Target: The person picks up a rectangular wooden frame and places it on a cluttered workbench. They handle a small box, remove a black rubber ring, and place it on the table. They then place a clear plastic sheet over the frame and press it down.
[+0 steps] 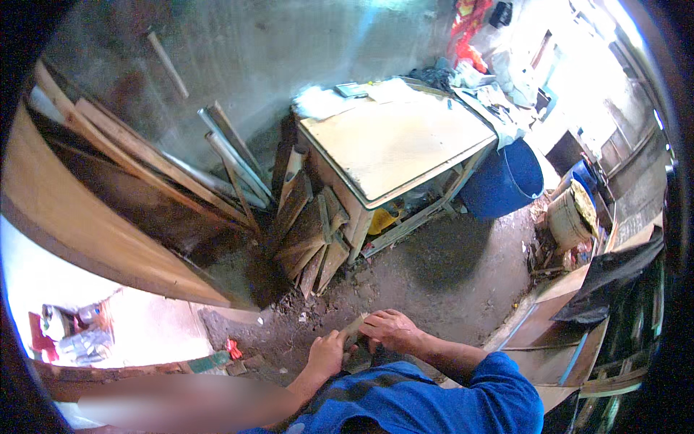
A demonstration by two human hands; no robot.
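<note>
My left hand (329, 353) and my right hand (391, 330) are close together in front of my body, low in the view. Between them is a small pale tan piece (355, 325) with a narrow end pointing up. What it is made of is hard to tell. My left fingers are closed around its lower left side, and my right fingers are curled over its right side. Its lower part is hidden by the hands. The dirt floor (332, 311) lies below and beyond them.
Ahead stands a light-topped table (405, 137), with wooden boards (311, 235) leaning at its left. A blue barrel (506, 181) is to its right, and a whitish bucket (571, 220) farther right. Long planks (137, 152) lean at the left wall. Wooden panels (546, 347) lie at the right.
</note>
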